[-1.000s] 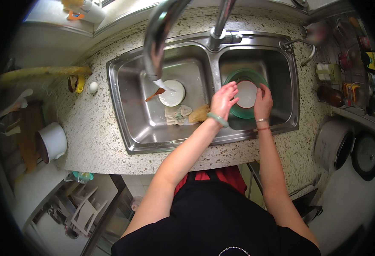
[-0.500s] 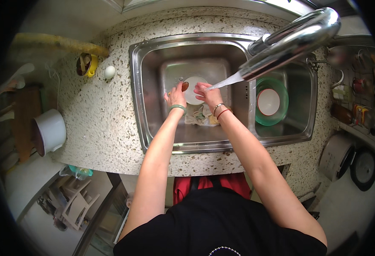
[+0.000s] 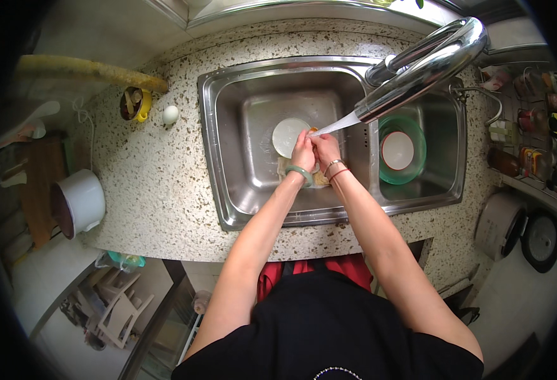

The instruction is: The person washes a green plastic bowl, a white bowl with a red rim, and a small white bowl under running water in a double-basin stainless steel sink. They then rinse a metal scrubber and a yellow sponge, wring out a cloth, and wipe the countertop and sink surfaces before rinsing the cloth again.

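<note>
My left hand [image 3: 302, 152] and my right hand [image 3: 326, 149] are closed together under the running water of the tap [image 3: 411, 82]. An orange-brown edge of a small oval thing [image 3: 314, 129] shows at their fingertips; the fingers cover most of it. Just left of the fingers, a white round dish [image 3: 289, 137] lies on the floor of the large sink basin [image 3: 247, 152]. A crumpled pale cloth [image 3: 321, 180] sits under my wrists, partly hidden by them.
A green bowl [image 3: 419, 152] with a red-rimmed white bowl [image 3: 397, 151] in it stands in the right basin. On the left counter are a white egg [image 3: 171, 114], a yellow cup [image 3: 143, 107] and a white pot [image 3: 87, 199]. Jars [image 3: 531, 158] fill a rack at the right.
My hands were apart, the brown oval thing by my left fingers and my right hand open in the stream. The left hand has moved right with it, and both hands now close together.
</note>
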Demonstrator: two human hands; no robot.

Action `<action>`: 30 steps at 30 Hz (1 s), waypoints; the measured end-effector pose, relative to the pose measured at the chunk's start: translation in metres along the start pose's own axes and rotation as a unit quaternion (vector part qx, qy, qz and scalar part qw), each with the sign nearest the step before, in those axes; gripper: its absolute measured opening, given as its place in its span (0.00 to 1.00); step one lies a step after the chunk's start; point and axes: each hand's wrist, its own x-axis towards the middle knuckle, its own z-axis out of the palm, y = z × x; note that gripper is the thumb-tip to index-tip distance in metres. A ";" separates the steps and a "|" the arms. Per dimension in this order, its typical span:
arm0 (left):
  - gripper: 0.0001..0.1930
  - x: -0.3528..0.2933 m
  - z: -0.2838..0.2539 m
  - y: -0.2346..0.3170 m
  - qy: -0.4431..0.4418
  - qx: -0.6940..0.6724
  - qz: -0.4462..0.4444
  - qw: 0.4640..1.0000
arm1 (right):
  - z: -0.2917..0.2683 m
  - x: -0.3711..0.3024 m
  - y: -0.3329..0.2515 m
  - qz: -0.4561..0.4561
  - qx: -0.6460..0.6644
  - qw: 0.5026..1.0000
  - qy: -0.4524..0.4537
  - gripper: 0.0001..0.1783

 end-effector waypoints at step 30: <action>0.15 0.006 -0.030 0.006 -0.026 0.040 0.083 0.995 | 0.006 -0.008 -0.006 -0.021 -0.046 0.997 -0.064 0.12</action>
